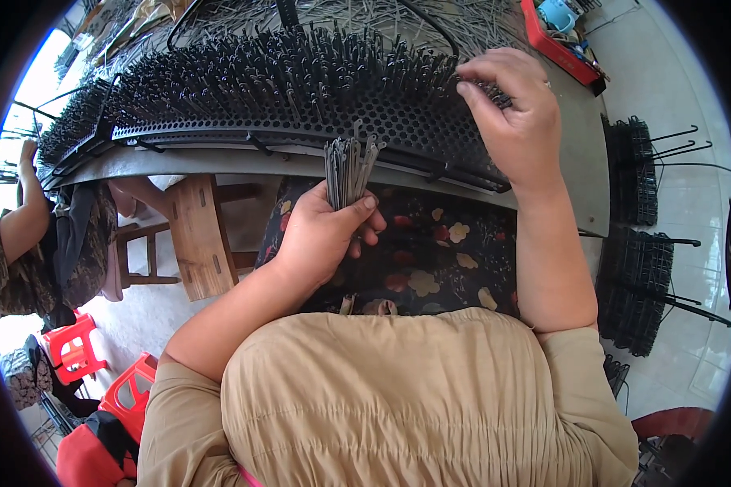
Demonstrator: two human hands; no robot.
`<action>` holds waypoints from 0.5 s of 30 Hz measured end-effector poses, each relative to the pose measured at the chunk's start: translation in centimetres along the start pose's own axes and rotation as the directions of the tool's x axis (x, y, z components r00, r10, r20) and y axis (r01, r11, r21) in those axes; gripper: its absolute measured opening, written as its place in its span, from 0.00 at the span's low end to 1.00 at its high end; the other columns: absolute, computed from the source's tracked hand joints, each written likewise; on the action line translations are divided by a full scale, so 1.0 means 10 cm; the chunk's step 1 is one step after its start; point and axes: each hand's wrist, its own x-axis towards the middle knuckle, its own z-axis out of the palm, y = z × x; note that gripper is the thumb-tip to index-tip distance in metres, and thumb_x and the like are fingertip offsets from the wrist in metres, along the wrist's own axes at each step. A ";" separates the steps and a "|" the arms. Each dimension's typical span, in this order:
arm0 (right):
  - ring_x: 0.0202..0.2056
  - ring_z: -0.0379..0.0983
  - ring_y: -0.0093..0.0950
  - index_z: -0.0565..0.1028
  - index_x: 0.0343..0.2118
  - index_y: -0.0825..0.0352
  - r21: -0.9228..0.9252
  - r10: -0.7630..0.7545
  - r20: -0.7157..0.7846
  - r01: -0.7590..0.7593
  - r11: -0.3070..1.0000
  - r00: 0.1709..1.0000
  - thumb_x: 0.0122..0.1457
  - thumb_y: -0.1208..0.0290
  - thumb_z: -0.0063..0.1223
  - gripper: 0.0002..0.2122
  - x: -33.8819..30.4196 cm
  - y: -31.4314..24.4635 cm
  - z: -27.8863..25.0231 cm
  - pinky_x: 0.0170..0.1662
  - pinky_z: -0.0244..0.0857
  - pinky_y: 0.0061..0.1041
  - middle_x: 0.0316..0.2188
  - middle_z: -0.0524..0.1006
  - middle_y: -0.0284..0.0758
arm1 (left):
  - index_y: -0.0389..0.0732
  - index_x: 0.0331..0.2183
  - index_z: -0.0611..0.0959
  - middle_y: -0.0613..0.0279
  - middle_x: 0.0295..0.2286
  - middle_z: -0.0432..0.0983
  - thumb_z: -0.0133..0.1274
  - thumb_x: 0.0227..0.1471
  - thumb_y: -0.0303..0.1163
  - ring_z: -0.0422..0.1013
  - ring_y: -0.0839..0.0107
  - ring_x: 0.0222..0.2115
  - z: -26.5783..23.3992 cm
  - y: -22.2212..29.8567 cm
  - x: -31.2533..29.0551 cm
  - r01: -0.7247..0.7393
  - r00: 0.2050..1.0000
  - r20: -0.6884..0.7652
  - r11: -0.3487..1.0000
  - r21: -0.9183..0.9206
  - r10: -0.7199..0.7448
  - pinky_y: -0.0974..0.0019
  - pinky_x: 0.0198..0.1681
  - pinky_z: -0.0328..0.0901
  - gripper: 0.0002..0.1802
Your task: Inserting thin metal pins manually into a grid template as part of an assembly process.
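Note:
My left hand (321, 231) is closed round a bundle of thin grey metal rods (349, 170) with looped tips. The bundle points up, just in front of the rack's near edge. A long black perforated rack (414, 126) crosses the bench, with dark hooked metal rods (284, 77) standing densely in its holes. Over the rack's right end is my right hand (516, 105), its fingers curled and the thumb close to the forefinger. Dark rod ends show beside its palm; whatever sits between the fingertips is too small to make out.
Loose metal rods (390, 16) lie behind the rack. A red tray (556, 45) holds a blue cup at the back right. Black racks (638, 284) stand on the right-hand floor. To the left are a wooden stool (199, 235), red plastic stools (73, 349) and another person's arm (24, 207).

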 end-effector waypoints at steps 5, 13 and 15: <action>0.50 0.67 0.34 0.79 0.28 0.63 -0.095 0.007 0.129 0.005 0.995 0.992 0.44 0.79 0.61 0.07 -0.02 0.01 0.05 0.53 0.60 0.31 0.42 0.77 0.31 | 0.38 0.35 0.75 0.62 0.25 0.77 0.51 0.57 0.30 0.71 0.78 0.20 0.03 -0.01 -0.01 0.003 1.000 0.006 1.000 0.028 -0.003 0.76 0.18 0.63 0.06; 0.52 0.65 0.35 0.76 0.28 0.64 -0.140 -0.046 0.238 0.081 0.987 0.970 0.45 0.79 0.58 0.06 0.03 0.08 0.14 0.55 0.58 0.32 0.44 0.76 0.31 | 0.38 0.34 0.75 0.62 0.24 0.76 0.52 0.57 0.29 0.70 0.79 0.20 0.02 0.00 -0.03 0.011 1.000 0.005 0.999 0.030 -0.011 0.76 0.18 0.62 0.05; 0.51 0.66 0.36 0.74 0.27 0.66 -0.039 -0.001 0.248 0.011 0.999 0.969 0.47 0.79 0.56 0.04 0.10 0.09 0.10 0.54 0.58 0.32 0.43 0.76 0.32 | 0.39 0.34 0.75 0.63 0.24 0.76 0.52 0.57 0.29 0.69 0.79 0.19 0.02 0.00 -0.02 0.011 1.000 0.009 0.999 0.048 -0.011 0.76 0.17 0.62 0.05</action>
